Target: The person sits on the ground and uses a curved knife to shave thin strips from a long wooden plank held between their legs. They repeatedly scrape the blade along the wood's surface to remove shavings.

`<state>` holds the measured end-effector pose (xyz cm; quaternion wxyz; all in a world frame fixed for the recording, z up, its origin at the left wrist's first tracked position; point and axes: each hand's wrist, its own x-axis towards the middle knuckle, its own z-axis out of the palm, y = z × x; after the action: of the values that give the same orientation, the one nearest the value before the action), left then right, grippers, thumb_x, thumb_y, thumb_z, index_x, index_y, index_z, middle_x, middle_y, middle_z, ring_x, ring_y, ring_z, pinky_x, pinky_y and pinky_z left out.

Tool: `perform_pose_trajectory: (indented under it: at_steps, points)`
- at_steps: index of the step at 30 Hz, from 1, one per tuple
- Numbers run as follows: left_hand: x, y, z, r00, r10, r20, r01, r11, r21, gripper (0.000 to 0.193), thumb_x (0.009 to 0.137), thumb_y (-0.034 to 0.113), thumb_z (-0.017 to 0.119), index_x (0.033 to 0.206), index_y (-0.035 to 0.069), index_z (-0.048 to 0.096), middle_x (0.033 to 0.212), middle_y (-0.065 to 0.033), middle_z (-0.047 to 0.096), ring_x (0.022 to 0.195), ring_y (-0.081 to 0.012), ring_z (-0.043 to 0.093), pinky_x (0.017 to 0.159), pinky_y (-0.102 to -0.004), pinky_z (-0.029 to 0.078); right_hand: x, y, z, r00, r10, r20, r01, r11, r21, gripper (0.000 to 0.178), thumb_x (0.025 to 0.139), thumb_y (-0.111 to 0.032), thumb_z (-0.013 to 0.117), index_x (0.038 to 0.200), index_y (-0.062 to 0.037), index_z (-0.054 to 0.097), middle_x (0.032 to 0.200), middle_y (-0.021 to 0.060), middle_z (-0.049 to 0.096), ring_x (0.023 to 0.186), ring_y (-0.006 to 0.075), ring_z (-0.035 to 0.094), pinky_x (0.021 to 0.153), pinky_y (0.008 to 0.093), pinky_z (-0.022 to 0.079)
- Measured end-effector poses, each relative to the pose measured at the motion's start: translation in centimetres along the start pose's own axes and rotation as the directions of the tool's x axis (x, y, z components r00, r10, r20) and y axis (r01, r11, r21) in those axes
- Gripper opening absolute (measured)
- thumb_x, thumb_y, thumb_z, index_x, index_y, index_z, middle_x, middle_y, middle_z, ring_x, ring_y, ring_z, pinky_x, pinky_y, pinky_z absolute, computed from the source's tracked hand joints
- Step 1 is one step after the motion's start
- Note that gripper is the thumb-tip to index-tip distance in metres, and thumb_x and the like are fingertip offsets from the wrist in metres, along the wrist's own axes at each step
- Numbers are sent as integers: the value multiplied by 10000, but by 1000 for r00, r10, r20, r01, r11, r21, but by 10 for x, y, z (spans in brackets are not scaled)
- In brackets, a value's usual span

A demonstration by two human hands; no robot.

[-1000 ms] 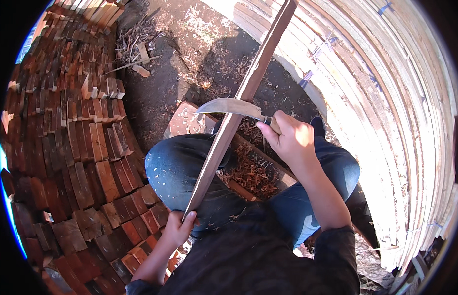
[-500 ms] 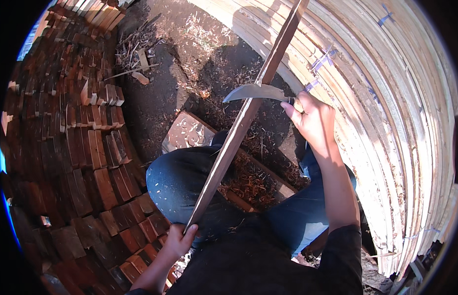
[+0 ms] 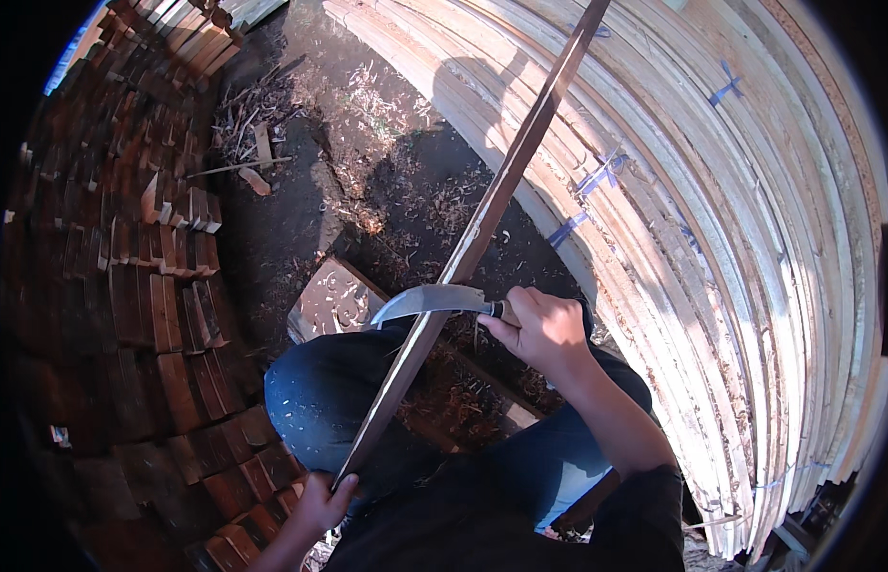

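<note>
A long, narrow wooden strip (image 3: 490, 221) slants from lower left to upper right, passing over my lap. My left hand (image 3: 320, 505) is closed around its near end, with the thumb on top. In my right hand (image 3: 549, 329) is the handle of a curved knife (image 3: 427, 303), sickle-like in shape. Its blade lies across the strip just beyond my knees, with the tip reaching past the strip's left side. A pale streak of bare wood runs along the strip's edge.
Stacked wooden blocks (image 3: 182, 381) fill the left side. Long pale boards (image 3: 673, 248), tied with blue strips, lie bundled on the right. Ahead of my knees is a wooden block (image 3: 334, 296) with curled shavings on it. More shavings (image 3: 368, 100) litter the dark ground.
My right hand has drawn the knife down along the strip toward me. My left hand still grips the near end. The whole view has shifted slightly.
</note>
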<state>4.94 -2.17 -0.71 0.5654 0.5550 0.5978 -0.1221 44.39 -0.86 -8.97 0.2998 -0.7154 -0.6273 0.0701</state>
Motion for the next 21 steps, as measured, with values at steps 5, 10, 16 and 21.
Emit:
perform_pose_trajectory:
  at_steps: [5, 10, 16, 21]
  points:
    - [2, 12, -2, 995, -91, 44, 91, 996, -13, 354, 946, 267, 551, 1035, -70, 610, 782, -128, 680, 756, -184, 649, 698, -334, 506, 32, 37, -1, 981, 16, -192, -50, 983, -174, 401, 783, -379, 753, 662, -87, 506, 577, 56, 578, 483, 234, 603, 413, 336, 475]
    - [-2, 12, 6, 997, 33, -64, -38, 997, -70, 357, 943, 272, 549, 1014, -71, 623, 758, -130, 671, 743, -183, 644, 689, -334, 503, 3, 4, 11, 995, -101, -8, 101, 994, -37, 414, 783, -447, 749, 701, -105, 530, 586, 34, 551, 464, 202, 587, 420, 329, 481]
    - [-1, 0, 1, 1000, -5, -20, 4, 999, -40, 336, 936, 260, 548, 958, -62, 638, 740, -137, 664, 717, -210, 648, 681, -345, 505, 43, 59, -7, 955, 204, -217, -233, 966, -115, 380, 877, -334, 683, 674, -37, 559, 572, 149, 590, 433, 282, 582, 405, 368, 467]
    - [0, 10, 1, 999, 16, -43, -19, 997, -73, 331, 935, 253, 550, 992, -63, 629, 763, -132, 661, 718, -193, 644, 679, -339, 510, 19, 3, 8, 998, -44, -55, 46, 999, 30, 434, 816, -415, 724, 643, -104, 476, 558, 54, 518, 465, 249, 558, 427, 351, 450]
